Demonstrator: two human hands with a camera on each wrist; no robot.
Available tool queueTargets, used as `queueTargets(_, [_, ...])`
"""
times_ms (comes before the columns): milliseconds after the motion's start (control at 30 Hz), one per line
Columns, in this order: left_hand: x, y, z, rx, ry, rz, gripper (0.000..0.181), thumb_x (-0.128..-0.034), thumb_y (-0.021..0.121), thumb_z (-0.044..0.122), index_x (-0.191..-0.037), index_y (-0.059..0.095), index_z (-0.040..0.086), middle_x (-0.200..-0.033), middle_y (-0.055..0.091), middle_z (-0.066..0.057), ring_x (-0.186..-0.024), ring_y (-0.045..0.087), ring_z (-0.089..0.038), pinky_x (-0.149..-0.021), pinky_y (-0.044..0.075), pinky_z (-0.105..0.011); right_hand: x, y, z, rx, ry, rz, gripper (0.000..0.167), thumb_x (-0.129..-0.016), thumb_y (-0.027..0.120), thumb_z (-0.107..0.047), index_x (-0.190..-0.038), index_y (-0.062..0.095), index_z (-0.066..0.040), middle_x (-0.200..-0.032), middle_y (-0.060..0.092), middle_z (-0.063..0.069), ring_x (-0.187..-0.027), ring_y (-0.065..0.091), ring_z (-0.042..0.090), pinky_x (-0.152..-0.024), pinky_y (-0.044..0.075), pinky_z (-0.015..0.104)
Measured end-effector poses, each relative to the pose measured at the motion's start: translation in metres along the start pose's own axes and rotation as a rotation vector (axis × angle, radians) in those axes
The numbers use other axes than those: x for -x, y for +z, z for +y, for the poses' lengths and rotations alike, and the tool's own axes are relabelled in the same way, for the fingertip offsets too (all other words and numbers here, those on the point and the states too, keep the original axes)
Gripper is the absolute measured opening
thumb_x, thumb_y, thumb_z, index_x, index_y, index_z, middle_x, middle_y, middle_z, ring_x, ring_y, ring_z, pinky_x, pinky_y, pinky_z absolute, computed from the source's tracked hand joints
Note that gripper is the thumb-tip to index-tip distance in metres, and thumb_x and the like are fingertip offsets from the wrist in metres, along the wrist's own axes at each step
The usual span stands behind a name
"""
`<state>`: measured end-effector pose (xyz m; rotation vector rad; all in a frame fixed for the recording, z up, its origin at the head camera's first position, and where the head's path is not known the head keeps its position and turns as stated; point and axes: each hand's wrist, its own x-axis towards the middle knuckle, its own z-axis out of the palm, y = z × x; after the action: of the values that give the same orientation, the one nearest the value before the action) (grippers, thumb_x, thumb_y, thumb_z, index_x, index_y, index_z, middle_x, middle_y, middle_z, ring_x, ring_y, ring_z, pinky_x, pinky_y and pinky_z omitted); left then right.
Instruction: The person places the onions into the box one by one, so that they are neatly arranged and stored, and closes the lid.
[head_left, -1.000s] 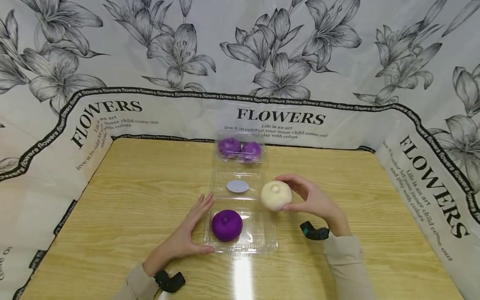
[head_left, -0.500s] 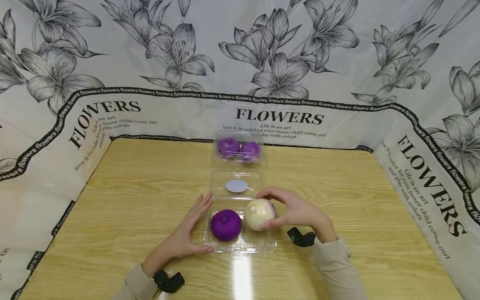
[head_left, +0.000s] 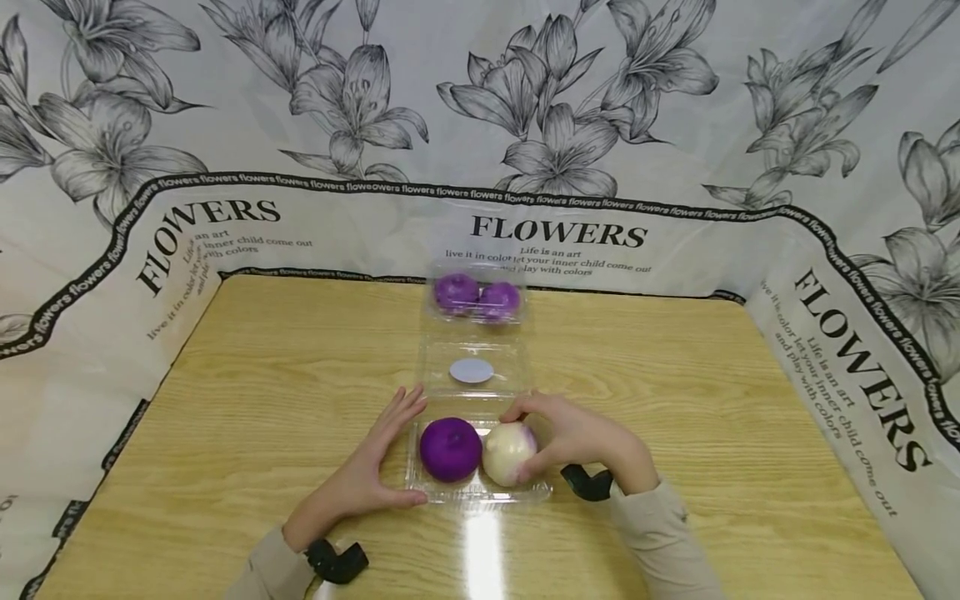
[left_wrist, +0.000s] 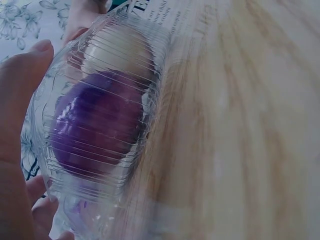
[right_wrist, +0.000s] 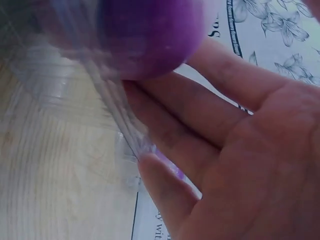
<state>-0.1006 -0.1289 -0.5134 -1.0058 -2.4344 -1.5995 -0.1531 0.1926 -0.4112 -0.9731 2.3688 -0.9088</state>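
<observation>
A clear plastic clamshell box (head_left: 491, 498) lies on the table in the head view, its lid (head_left: 437, 358) folded back flat. In its base sits a purple turnip (head_left: 450, 450) on the left. Beside it on the right is a white turnip (head_left: 504, 454) with a purple patch, held between the thumb and fingers of my right hand (head_left: 581, 437). My left hand (head_left: 363, 475) spreads along the box's left side, fingers fairly straight, thumb at the front left corner. Both turnips show through the box's ribbed wall (left_wrist: 82, 185) in the left wrist view.
Behind the lid stands another clear box (head_left: 480, 315) with two purple turnips (head_left: 456, 292) inside. An oval white label (head_left: 471, 371) is on the open lid. Flower-printed cloth (head_left: 555, 250) rises around the wooden table (head_left: 300, 350). Each wrist wears a black device (head_left: 337, 562).
My right hand has brought the white turnip left and down into the open box, next to the purple one. The left hand has stayed at the box's left side.
</observation>
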Motion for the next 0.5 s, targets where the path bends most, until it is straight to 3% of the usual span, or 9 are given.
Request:
queueTargets(67, [0.0, 0.0003, -0.0003, -0.003, 0.001, 0.0, 0.114, -0.0679, 0.089, 0.046, -0.154, 0.028, 0.002, -0.165, 0.013, -0.015, -0.148, 0.0, -0.046, -0.111, 0.004, -0.073, -0.0003, 0.0022, 0.0001, 0.003, 0.002, -0.012, 0.059, -0.066, 0.092, -0.029, -0.116, 0.065, -0.012, -0.116, 0.063, 0.0, -0.106, 0.056, 0.022, -0.096, 0.048, 0.045])
queueTargets(167, [-0.0005, 0.0003, -0.0004, -0.005, 0.001, 0.002, 0.114, -0.0677, 0.089, 0.046, -0.154, 0.028, 0.002, -0.165, 0.013, -0.015, -0.149, 0.0, -0.046, -0.112, 0.004, -0.073, -0.0003, 0.0043, 0.0003, 0.006, 0.006, -0.016, 0.061, -0.066, 0.092, -0.027, -0.117, 0.063, -0.011, -0.118, 0.061, 0.003, -0.114, 0.055, 0.03, -0.105, 0.042, 0.052])
queueTargets(333, [-0.0013, 0.0003, -0.0002, -0.004, 0.003, 0.0, 0.114, -0.0678, 0.089, 0.045, -0.154, 0.028, 0.003, -0.165, 0.013, -0.015, -0.149, 0.0, -0.046, -0.112, 0.005, -0.073, 0.0001, 0.0031, 0.0012, -0.008, -0.006, -0.02, 0.062, -0.069, 0.091, -0.028, -0.12, 0.062, -0.009, -0.123, 0.061, 0.005, -0.13, 0.048, 0.04, -0.117, 0.019, 0.061])
queueTargets(433, [-0.0014, 0.0006, 0.0, -0.006, 0.001, -0.001, 0.114, -0.0678, 0.089, 0.045, -0.154, 0.028, 0.002, -0.165, 0.013, -0.015, -0.149, 0.0, -0.046, -0.111, 0.005, -0.073, 0.0004, 0.0007, 0.0027, -0.018, -0.039, -0.023, 0.059, -0.073, 0.089, -0.031, -0.122, 0.063, -0.009, -0.123, 0.064, 0.002, -0.129, 0.05, 0.035, -0.119, 0.015, 0.06])
queueTargets(500, [-0.0014, 0.0007, 0.0002, -0.005, 0.0, -0.001, 0.114, -0.0679, 0.088, 0.045, -0.155, 0.027, 0.002, -0.165, 0.013, -0.015, -0.149, 0.0, -0.045, -0.112, 0.004, -0.073, 0.0011, -0.0014, 0.0047, -0.027, -0.06, -0.009, 0.055, -0.078, 0.085, -0.032, -0.123, 0.063, -0.01, -0.123, 0.065, 0.0, -0.125, 0.054, 0.03, -0.117, 0.023, 0.058])
